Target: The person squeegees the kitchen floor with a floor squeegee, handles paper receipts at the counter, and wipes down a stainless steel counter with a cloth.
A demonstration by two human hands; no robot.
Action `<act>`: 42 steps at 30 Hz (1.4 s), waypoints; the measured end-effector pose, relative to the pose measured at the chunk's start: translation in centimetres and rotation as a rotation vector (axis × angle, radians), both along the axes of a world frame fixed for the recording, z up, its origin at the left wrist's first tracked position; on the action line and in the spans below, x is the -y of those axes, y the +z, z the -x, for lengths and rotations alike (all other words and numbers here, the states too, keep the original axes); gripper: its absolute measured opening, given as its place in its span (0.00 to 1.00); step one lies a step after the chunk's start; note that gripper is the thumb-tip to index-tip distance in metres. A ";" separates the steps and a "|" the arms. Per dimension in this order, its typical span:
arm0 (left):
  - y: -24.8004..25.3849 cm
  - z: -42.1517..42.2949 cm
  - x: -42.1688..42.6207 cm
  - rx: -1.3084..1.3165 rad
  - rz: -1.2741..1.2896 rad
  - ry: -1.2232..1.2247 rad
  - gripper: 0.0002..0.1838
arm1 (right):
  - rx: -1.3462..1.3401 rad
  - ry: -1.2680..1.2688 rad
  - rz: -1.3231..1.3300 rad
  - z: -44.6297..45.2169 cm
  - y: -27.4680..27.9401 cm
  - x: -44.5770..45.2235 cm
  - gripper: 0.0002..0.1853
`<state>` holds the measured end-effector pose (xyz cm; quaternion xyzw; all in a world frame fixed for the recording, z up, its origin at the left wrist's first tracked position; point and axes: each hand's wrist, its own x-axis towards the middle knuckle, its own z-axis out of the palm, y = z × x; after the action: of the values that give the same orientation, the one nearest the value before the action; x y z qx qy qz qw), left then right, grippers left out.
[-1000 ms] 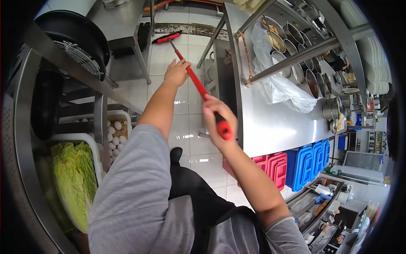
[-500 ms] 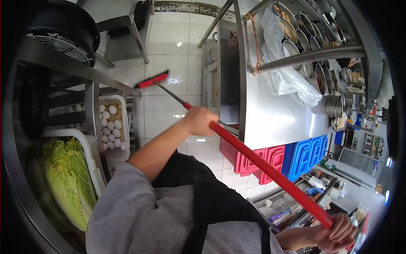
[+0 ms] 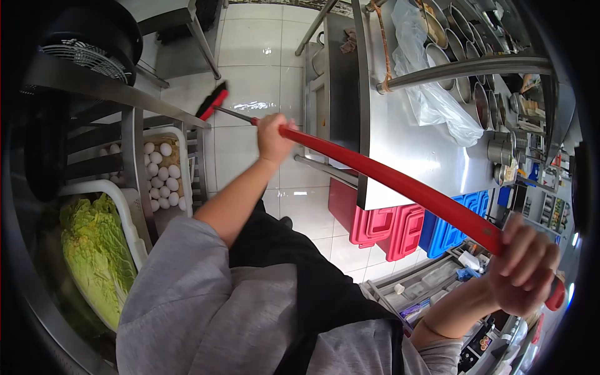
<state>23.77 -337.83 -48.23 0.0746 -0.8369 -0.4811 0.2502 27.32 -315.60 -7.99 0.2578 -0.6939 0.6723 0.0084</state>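
A broom with a long red pole crosses the view diagonally. Its red and black head rests on the white tiled floor by a metal shelf leg. My left hand is wrapped round the pole at its lower part, near where the thinner grey section begins. Near the pole's top end, my right hand is closed on it, with the red tip sticking out past the fingers.
Steel shelving on the left holds eggs in a white crate and a cabbage in a tub. A steel table stands to the right, above red bins and blue bins.
The broom head has swung toward the left shelving and turned more upright. Both hands have risen in view, still gripping the pole; the left has also shifted left.
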 end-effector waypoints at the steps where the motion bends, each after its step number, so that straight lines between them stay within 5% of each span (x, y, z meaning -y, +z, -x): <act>1: 0.8 0.4 -1.4 0.002 -0.069 -0.016 0.16 | -0.057 -0.020 -0.015 -0.4 1.1 -0.6 0.18; 4: 2.1 2.0 -3.5 -0.038 -0.140 -0.074 0.16 | -0.077 0.101 -0.059 -2.4 2.5 0.3 0.16; 7: 5.1 2.5 -4.4 -0.107 -0.129 -0.182 0.16 | -0.233 -0.050 -0.005 -5.2 4.3 -0.5 0.18; 9: 9.0 1.2 -5.3 -0.176 -0.172 -0.291 0.16 | -0.479 0.096 0.172 -6.7 7.6 0.3 0.20; 13: 11.6 -4.9 -7.6 -0.042 -0.129 -0.485 0.14 | -0.385 0.295 0.410 -8.8 11.0 0.1 0.17; 17: 3.7 -6.1 -6.6 0.266 -0.159 -0.801 0.15 | -0.259 0.116 0.349 -7.5 4.9 2.0 0.13; 22: -1.5 2.7 -2.4 0.011 -0.278 -0.746 0.12 | -0.274 0.055 0.518 -5.7 -1.4 4.2 0.18; 23: -0.4 4.8 -1.0 -0.032 -0.154 -0.526 0.12 | -0.270 -0.067 0.055 -5.8 -3.9 3.4 0.10; 26: 4.3 10.3 1.2 -0.108 -0.047 -0.470 0.17 | -0.206 -0.313 -0.843 -1.0 -12.7 6.7 0.06; 28: 5.2 12.1 1.8 -0.032 0.006 -0.458 0.20 | -0.106 -0.411 -0.227 4.6 -23.2 8.6 0.02; 29: 5.3 12.5 1.8 -0.042 0.017 -0.461 0.20 | -0.129 -0.404 -0.121 6.9 -23.9 10.3 0.03; 31: 5.8 13.4 2.1 -0.131 0.035 -0.398 0.19 | -0.146 -0.406 -0.060 7.1 -22.5 11.1 0.03; 33: 8.9 12.4 2.4 -0.174 0.020 -0.403 0.19 | -0.374 -0.339 -0.228 4.6 -16.5 10.3 0.02; 36: 9.5 9.4 1.7 -0.201 0.041 -0.522 0.19 | -0.358 -0.203 -0.217 -2.9 -6.9 7.4 0.04; 37: 8.9 8.8 1.2 -0.188 0.090 -0.638 0.20 | -0.549 -0.224 0.255 -3.8 -7.6 7.9 0.05; 39: 7.1 8.1 0.0 0.024 0.012 -0.744 0.19 | -0.342 -0.069 -0.343 -4.4 -6.8 5.8 0.06; 41: 4.5 8.0 -1.2 0.241 -0.056 -0.861 0.18 | -0.540 -0.045 0.187 -0.9 -13.3 6.9 0.04; 42: 2.9 8.5 -1.3 0.140 0.073 -0.582 0.16 | -0.519 -0.074 0.149 -0.4 -14.8 6.8 0.04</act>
<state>15.24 -336.48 -45.29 -0.1444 -0.8552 -0.4956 0.0462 27.76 -322.43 -22.80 0.3945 -0.6261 0.6322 0.2295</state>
